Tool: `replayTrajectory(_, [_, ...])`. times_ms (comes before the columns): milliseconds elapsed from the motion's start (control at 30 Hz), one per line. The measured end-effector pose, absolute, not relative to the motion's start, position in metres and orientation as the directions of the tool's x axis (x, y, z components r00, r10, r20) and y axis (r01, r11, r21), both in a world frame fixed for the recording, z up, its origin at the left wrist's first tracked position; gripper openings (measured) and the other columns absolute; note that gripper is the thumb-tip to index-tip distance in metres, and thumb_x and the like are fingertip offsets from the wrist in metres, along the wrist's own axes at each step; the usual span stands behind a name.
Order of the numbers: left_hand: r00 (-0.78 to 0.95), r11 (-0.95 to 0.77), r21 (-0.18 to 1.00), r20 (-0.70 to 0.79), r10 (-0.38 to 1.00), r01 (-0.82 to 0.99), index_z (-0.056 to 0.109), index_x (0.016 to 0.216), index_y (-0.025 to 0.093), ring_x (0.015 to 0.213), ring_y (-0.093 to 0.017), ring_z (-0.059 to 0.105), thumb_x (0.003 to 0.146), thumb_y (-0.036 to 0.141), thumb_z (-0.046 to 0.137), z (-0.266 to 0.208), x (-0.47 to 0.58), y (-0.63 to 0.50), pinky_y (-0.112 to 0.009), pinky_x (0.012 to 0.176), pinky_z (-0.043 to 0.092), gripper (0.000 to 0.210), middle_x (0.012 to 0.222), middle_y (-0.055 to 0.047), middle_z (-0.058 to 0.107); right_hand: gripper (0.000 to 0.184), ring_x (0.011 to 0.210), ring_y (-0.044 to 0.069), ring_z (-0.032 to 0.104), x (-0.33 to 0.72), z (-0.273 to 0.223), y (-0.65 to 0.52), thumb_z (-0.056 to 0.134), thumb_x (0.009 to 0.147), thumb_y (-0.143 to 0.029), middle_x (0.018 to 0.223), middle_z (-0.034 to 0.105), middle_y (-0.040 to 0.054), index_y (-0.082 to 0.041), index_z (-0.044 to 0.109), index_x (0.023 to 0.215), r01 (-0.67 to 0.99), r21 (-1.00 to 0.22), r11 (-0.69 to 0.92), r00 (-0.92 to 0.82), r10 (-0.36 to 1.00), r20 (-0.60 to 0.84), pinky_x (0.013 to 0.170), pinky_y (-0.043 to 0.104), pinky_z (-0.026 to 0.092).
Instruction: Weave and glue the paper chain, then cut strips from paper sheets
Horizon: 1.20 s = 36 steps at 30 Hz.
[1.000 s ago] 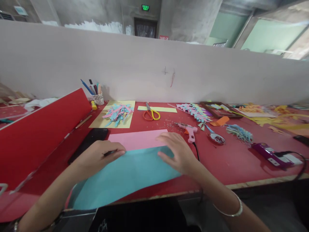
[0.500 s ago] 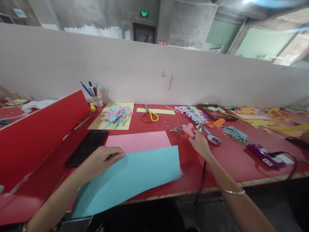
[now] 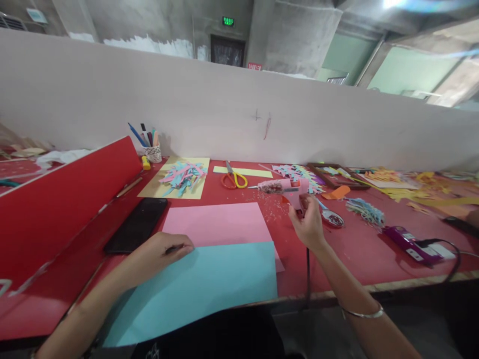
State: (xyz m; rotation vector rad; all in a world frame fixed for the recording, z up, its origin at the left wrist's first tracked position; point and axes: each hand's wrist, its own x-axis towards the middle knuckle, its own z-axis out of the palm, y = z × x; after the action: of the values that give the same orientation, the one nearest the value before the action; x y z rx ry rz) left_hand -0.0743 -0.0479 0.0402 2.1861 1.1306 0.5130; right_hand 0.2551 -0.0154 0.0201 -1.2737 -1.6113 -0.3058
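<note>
In my right hand is a pink glue gun, gripped by its handle and lifted off the table, its nozzle pointing left. Its cord drops over the table's front edge. My left hand pinches the upper left edge of a light blue sheet of paper, which hangs partly over the table's front edge. Partly beneath that sheet lies a pink sheet of paper. Scissors with red and yellow handles lie beyond the sheets, close to a pale yellow paper strip.
On the left are a black phone, a red board standing tilted and a pen cup. Cut paper strips lie on a yellow sheet. To the right are a spoon, a paper tassel and a purple power strip.
My right hand has raised the glue gun from the table and turned it more level. The blue sheet's right end has dropped flatter, while my left hand stays at its edge.
</note>
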Motion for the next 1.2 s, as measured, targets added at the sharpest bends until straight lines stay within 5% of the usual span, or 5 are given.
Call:
replayTrajectory(400, [0.521,-0.504,0.385,0.068,0.851,0.773,0.06,0.074,0.018,0.068,-0.015,0.059,0.082,0.026,0.033,0.022,-0.067,-0.04,-0.023,0.06,0.039,0.029,0.075,-0.004,0.067,0.019,0.093,0.028,0.054,0.287,0.015,0.012,0.044,0.074,-0.019,0.088,0.059,0.0146,-0.013,0.053,0.09,0.929,-0.348,-0.127,0.272,0.871,0.409,0.08,0.04,0.041])
replayTrajectory(533, [0.55,-0.561,0.332,0.137,0.824,0.758,0.06,0.072,0.018,0.065,-0.015,0.06,0.081,0.024,0.035,0.028,-0.052,-0.041,-0.023,0.058,0.039,0.028,0.072,-0.002,0.067,0.025,0.098,0.026,0.053,0.245,0.033,-0.005,0.043,0.079,-0.022,0.1,0.06,0.0163,-0.012,0.054,0.099,0.945,-0.241,0.221,-0.072,0.861,0.504,0.084,0.04,0.04])
replayTrajectory(700, [0.604,-0.658,0.218,0.267,0.751,0.721,0.062,0.073,0.019,0.063,-0.015,0.06,0.08,0.021,0.04,0.036,-0.039,-0.043,-0.023,0.057,0.038,0.023,0.068,-0.001,0.068,0.017,0.084,0.017,0.059,0.169,0.049,-0.043,0.049,0.08,-0.022,0.09,0.067,0.0053,-0.017,0.059,0.093,0.646,-0.22,0.731,-0.683,0.683,0.261,0.074,0.027,0.04])
replayTrajectory(933, [0.612,-0.687,0.258,0.318,0.724,0.679,0.061,0.07,0.019,0.057,-0.012,0.058,0.083,0.027,0.043,0.036,-0.038,-0.05,-0.021,0.052,0.036,0.023,0.063,0.001,0.066,0.013,0.047,0.01,0.046,0.136,0.035,-0.055,0.047,0.071,-0.014,0.053,0.057,-0.0025,-0.019,0.054,0.062,0.703,-0.186,0.687,-0.604,0.714,0.353,0.052,0.023,0.027])
replayTrajectory(1200, [0.476,-0.545,0.591,0.288,0.831,0.594,0.057,0.064,0.019,0.056,-0.01,0.055,0.083,0.037,0.04,0.046,-0.074,-0.049,-0.018,0.055,0.04,0.031,0.062,0.002,0.064,0.017,0.042,0.008,0.038,0.203,0.025,-0.046,0.039,0.065,-0.014,0.043,0.046,-0.0041,-0.019,0.045,0.051,0.763,-0.121,0.635,-0.505,0.702,0.502,0.047,0.02,0.024])
